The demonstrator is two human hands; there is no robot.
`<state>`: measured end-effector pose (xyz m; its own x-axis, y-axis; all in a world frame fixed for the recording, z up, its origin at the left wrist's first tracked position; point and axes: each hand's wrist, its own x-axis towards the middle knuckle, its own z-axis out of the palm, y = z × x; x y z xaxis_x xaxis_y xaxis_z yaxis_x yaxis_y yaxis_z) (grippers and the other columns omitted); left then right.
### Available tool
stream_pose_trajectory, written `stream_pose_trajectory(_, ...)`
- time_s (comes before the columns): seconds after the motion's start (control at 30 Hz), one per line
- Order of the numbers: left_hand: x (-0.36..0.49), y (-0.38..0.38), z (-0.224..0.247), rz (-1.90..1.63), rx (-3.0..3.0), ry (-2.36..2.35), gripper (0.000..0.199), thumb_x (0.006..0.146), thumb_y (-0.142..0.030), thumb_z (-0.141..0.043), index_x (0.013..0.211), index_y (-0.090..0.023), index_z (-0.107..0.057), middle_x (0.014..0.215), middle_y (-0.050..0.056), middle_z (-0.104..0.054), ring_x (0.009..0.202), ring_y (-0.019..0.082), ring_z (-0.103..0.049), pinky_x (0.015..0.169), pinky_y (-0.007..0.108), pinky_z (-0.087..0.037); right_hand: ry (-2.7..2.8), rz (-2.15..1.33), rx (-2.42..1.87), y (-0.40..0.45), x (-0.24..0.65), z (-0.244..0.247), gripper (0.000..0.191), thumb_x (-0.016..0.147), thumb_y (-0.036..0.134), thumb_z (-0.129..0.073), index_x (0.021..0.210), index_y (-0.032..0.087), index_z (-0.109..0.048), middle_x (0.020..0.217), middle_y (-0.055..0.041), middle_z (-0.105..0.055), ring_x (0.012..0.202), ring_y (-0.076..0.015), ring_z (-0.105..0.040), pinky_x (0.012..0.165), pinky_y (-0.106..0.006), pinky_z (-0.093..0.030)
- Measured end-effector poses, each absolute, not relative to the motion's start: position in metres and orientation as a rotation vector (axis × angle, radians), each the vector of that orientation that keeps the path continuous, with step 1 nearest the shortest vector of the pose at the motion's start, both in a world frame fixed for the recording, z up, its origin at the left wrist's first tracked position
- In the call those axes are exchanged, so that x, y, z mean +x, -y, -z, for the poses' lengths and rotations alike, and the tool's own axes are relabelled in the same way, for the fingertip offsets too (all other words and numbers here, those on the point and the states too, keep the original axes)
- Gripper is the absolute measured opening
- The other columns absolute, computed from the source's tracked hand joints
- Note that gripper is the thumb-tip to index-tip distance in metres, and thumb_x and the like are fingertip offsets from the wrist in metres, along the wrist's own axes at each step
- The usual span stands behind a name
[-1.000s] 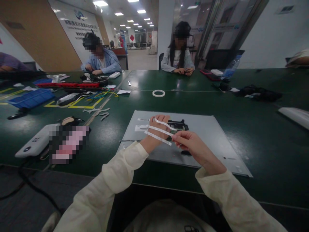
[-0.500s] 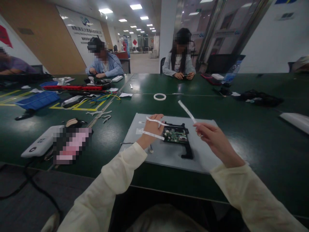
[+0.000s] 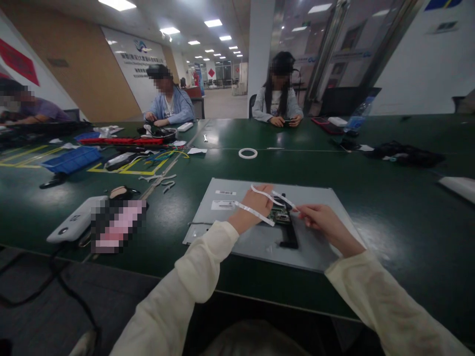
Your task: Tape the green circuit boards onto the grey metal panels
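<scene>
My right hand point(image 3: 322, 222) pinches one end of a short white tape strip point(image 3: 284, 199) between thumb and fingers. The strip's other end slants up toward my left hand point(image 3: 254, 202), which lies over a green circuit board point(image 3: 281, 216) in a black bracket point(image 3: 291, 237). Its fingertips are hidden behind the hand, so I cannot see what they grip. Two more strips cling to the back of this hand: a lower strip point(image 3: 255, 213) and a curved upper strip point(image 3: 264, 193). Beneath everything lies a flat grey panel point(image 3: 322, 252) with printed labels point(image 3: 222, 204).
A tape roll point(image 3: 248, 154) lies beyond the panel on the green table. Leftward are a white power bank point(image 3: 76, 220), a blurred pink item point(image 3: 122, 225), white scraps point(image 3: 158, 178), coloured wires and a blue bin point(image 3: 72, 159). Co-workers point(image 3: 278, 101) sit across the table.
My right hand has lowered the tape strip toward the board. My left hand has shifted right and now covers much of the board. The view has tilted slightly.
</scene>
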<state>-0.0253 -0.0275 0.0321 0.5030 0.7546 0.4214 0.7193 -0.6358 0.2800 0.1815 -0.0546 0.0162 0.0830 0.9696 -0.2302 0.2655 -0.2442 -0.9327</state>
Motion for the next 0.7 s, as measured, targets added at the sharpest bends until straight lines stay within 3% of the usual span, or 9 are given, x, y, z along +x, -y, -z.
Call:
stream_pose_trajectory(0.17, -0.011, 0.023, -0.02, -0.631, 2.734, -1.233, 0.033, 0.087, -0.015, -0.042, 0.12, -0.013, -0.049, 0.122, 0.011, -0.058, 0.114, 0.021, -0.053, 0.099, 0.036, -0.04, 1.274, -1.131, -1.675, 0.056, 0.179, -0.016, 0.032, 0.066, 0.042, -0.068, 0.067, 0.01, -0.067, 0.063, -0.01, -0.063, 0.042, -0.0084, -0.048, 0.034, -0.018, -0.026)
stream_pose_trajectory(0.5, -0.01, 0.018, -0.001, -0.636, 2.626, -1.266, 0.026, 0.088, -0.02, -0.046, 0.113, -0.015, -0.049, 0.11, 0.01, -0.06, 0.104, 0.021, -0.058, 0.093, 0.034, -0.044, 1.328, -1.028, -1.7, 0.059, 0.174, -0.012, 0.032, 0.074, 0.04, -0.062, 0.072, 0.009, -0.067, 0.069, -0.0129, -0.067, 0.046, -0.0117, -0.057, 0.035, -0.018, -0.03)
stream_pose_trajectory(0.7, -0.01, 0.017, 0.004, -0.643, 2.694, -1.233, 0.032, 0.089, -0.019, -0.045, 0.12, -0.015, -0.047, 0.121, 0.011, -0.058, 0.115, 0.02, -0.053, 0.099, 0.034, -0.041, 1.382, -0.983, -1.707, 0.056, 0.175, -0.005, 0.027, 0.078, 0.033, -0.057, 0.07, 0.009, -0.067, 0.066, -0.0104, -0.066, 0.046, -0.0122, -0.058, 0.04, -0.019, -0.038)
